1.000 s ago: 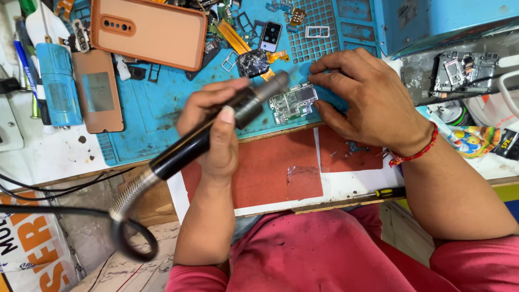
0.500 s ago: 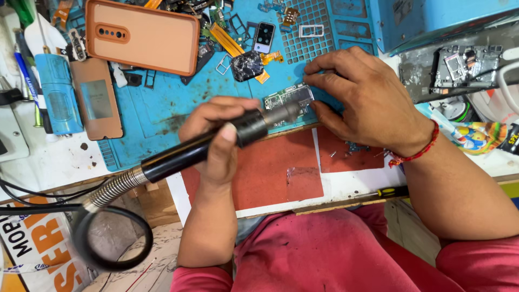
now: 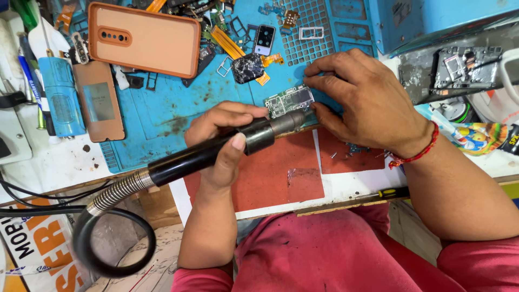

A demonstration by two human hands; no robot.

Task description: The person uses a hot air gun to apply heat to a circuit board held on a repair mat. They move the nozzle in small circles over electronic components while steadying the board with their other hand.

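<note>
My left hand (image 3: 221, 138) grips a black hot-air wand (image 3: 216, 148) with a metal nozzle and a coiled steel hose. Its nozzle tip lies right at the lower edge of a small green circuit board (image 3: 289, 100). My right hand (image 3: 365, 103) pins that board down on the blue work mat (image 3: 162, 121) with its fingertips at the board's right end. A red thread band circles the right wrist.
A peach phone case (image 3: 146, 38) lies at the mat's top left, with a brown cover (image 3: 98, 100) and a blue cylinder (image 3: 59, 97) beside it. Loose phone parts and flex cables (image 3: 246, 48) crowd the back. A red sheet (image 3: 270, 173) lies below the mat; a phone frame (image 3: 459, 70) sits right.
The wand has dropped lower and flatter, its nozzle moving from over the board to the board's lower edge. My right hand stays on the board.
</note>
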